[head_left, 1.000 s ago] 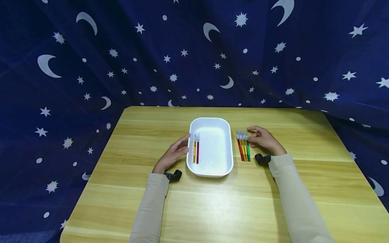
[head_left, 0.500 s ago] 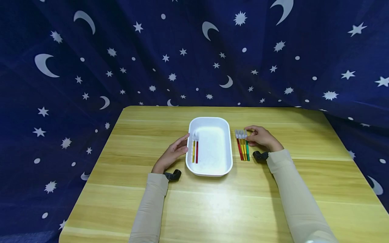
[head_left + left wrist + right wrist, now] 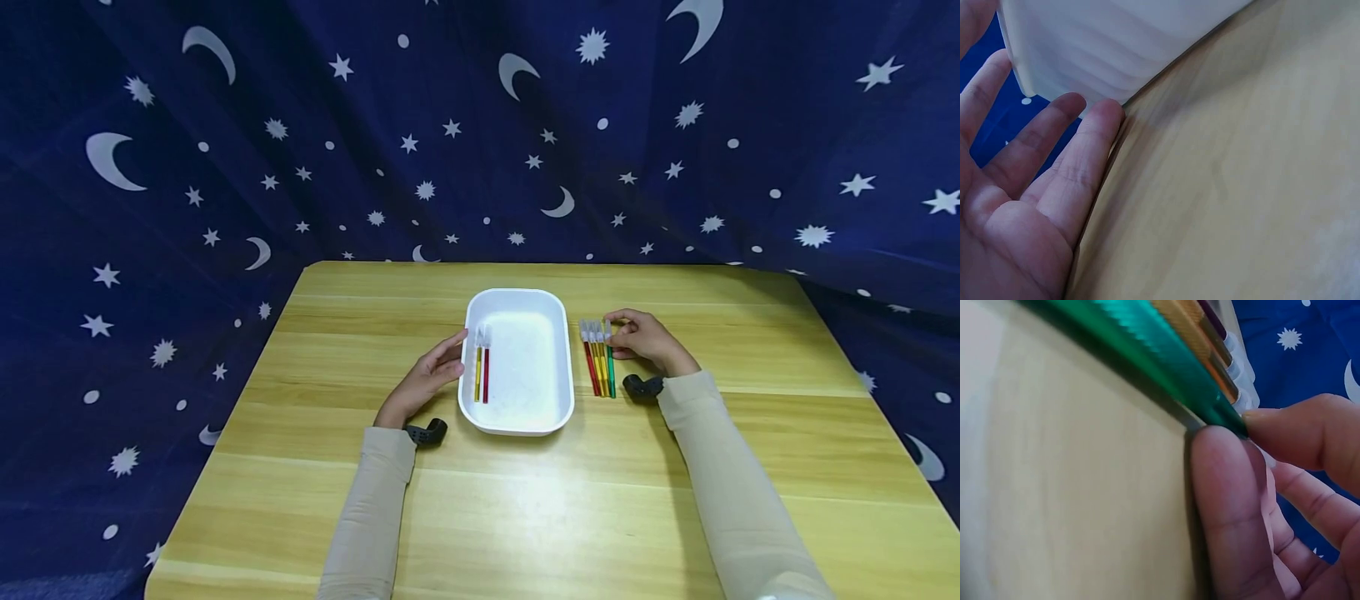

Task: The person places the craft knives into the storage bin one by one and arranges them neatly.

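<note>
A white tray [image 3: 567, 367] sits mid-table with a yellow pen [image 3: 477, 377] and a red pen [image 3: 486, 377] lying along its left side. My left hand [image 3: 438, 367] rests with straight fingers against the tray's left wall [image 3: 1116, 44]; in the left wrist view the left hand [image 3: 1035, 169] shows an open palm. To the right of the tray, several pens lie side by side: red [image 3: 591, 371], two yellowish ones and a green pen [image 3: 611, 372]. My right hand [image 3: 617, 336] pinches the green pen [image 3: 1166, 362] at its capped far end, between thumb [image 3: 1229, 506] and forefinger [image 3: 1297, 431].
The wooden table [image 3: 525, 517] is backed and flanked by a dark blue cloth with stars and moons [image 3: 480, 125]. Black wrist cameras sit by each cuff [image 3: 426, 433] [image 3: 643, 386]. Bare tabletop stretches in front of the tray and at both sides.
My right hand has shifted slightly left, and its fingertips have come together on the green pen's far end. The left hand and tray have stayed put.
</note>
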`<state>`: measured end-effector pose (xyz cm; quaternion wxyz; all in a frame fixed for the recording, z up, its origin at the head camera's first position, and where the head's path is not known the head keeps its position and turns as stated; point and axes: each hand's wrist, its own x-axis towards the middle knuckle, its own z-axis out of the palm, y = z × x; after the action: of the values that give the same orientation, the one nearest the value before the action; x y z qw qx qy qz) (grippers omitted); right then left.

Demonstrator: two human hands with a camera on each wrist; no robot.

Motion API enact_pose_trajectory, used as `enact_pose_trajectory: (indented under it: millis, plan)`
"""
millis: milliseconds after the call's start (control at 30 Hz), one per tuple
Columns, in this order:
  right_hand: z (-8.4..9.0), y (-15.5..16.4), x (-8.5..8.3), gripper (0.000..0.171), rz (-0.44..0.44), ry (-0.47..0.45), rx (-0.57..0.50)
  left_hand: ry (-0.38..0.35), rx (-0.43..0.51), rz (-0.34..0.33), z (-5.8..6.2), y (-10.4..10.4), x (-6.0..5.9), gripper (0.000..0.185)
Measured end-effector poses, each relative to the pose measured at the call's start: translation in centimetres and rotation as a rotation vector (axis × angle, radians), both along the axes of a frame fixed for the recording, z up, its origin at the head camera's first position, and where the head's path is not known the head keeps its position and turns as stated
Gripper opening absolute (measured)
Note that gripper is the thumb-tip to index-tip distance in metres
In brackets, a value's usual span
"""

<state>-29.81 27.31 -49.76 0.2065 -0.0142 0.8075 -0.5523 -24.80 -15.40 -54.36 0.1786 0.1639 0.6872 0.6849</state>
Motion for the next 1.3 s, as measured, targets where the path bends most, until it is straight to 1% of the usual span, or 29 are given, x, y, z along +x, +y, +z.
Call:
enact_pose_trajectory:
  millis: [267, 800, 1033, 1300]
  plan:
    - [-0.2, 0.1, 0.2, 0.058, -0.027, -0.004, -0.063, 0.013, -0.006, 0.001, -0.2, 0.0, 0.0, 0.066]
    - [0.4, 0.5, 1.3, 0.057, -0.02, 0.051, -0.111, 0.026, -0.016, 0.001, -0.2, 0.1, 0.0, 0.066]
    - [0.7, 0.6, 1.8, 0.057, -0.03, 0.098, -0.09, 0.021, -0.012, -0.005, -0.1, 0.0, 0.1, 0.067]
    - [1.8, 0.2, 2.5, 0.059, -0.038, 0.153, -0.065, 0.01, -0.014, -0.001, -0.1, -0.1, 0.0, 0.066]
